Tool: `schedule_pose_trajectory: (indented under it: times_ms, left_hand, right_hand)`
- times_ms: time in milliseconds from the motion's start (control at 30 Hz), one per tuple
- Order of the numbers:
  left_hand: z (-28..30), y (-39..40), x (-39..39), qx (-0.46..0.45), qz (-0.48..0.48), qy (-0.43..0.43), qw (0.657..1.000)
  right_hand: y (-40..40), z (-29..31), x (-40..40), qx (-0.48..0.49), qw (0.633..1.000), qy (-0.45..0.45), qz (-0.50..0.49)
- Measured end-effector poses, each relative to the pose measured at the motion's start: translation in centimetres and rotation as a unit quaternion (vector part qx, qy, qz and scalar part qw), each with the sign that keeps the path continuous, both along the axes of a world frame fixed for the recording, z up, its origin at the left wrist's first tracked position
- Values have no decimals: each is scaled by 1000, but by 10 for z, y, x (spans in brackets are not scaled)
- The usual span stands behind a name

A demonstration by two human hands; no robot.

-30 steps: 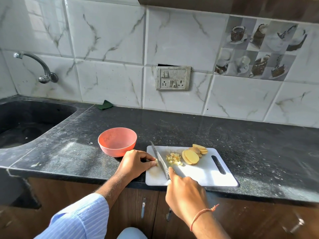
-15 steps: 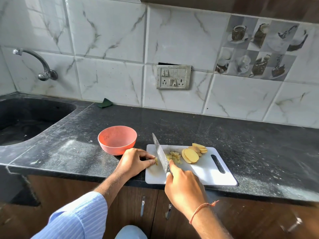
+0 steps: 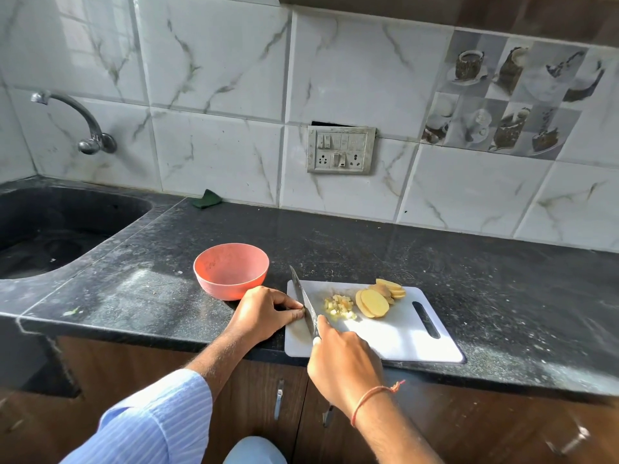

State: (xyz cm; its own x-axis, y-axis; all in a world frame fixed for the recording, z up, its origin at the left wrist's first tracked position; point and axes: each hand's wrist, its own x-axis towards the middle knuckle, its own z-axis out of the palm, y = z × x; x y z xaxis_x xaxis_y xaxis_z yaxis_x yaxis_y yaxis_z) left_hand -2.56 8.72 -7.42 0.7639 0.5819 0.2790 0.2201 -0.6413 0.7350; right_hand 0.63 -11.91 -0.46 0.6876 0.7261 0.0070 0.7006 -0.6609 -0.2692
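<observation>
Chopping on the white cutting board (image 3: 402, 343) at the counter's (image 3: 368, 249) front edge.

- Change: a second ago the knife (image 3: 302, 294) lay flat on the board, a little apart from the left fingertips. Half a second ago it was lifted. Now it is down again, blade tight against the left fingertips.
- Right hand (image 3: 345, 366): wrapped round the handle, forefinger along the blade's spine.
- Left hand (image 3: 264, 313): fingers curled, pinching a small potato piece (image 3: 303, 311) at the board's left edge. The piece is mostly hidden, so how much is left is hard to tell.
- Unmoved: diced pile (image 3: 339, 307) just right of the blade, uncut slices (image 3: 375, 303) beyond it, pink bowl (image 3: 231, 269) just off the board's left corner.
- Reading: probably one more cut on a nearly spent piece. The slices likely come next.
</observation>
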Motion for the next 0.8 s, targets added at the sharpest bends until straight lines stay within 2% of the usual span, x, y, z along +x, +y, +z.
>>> schedule_pose_trajectory:
  times_ms: [133, 267, 433, 467, 533, 600, 633, 800]
  left_hand:
    - [1, 0, 1, 12, 5, 10, 1000]
    - [1, 1, 0, 9, 8, 17, 1000]
    - [1, 1, 1, 5, 12, 32, 999]
    - [1, 1, 1, 6, 11, 32, 999]
    - [1, 1, 1, 0, 8, 32, 999]
    - [1, 1, 1, -8, 5, 30, 1000]
    - [0, 1, 1, -9, 4, 28, 1000]
    - [-3, 2, 2, -6, 3, 17, 1000]
  right_hand:
    - [5, 0, 8, 5, 1000, -12, 14]
    - [-15, -1, 6, -36, 999, -34, 23]
    - [-46, -9, 36, 35, 999, -32, -2]
    - [-47, -14, 47, 60, 998, 1, -16]
    - [-49, -22, 70, 140, 975, 167, -34]
    - [-54, -26, 92, 220, 913, 340, -46]
    - [-58, -26, 103, 239, 892, 381, -44]
    - [-77, -19, 152, 286, 883, 371, -26]
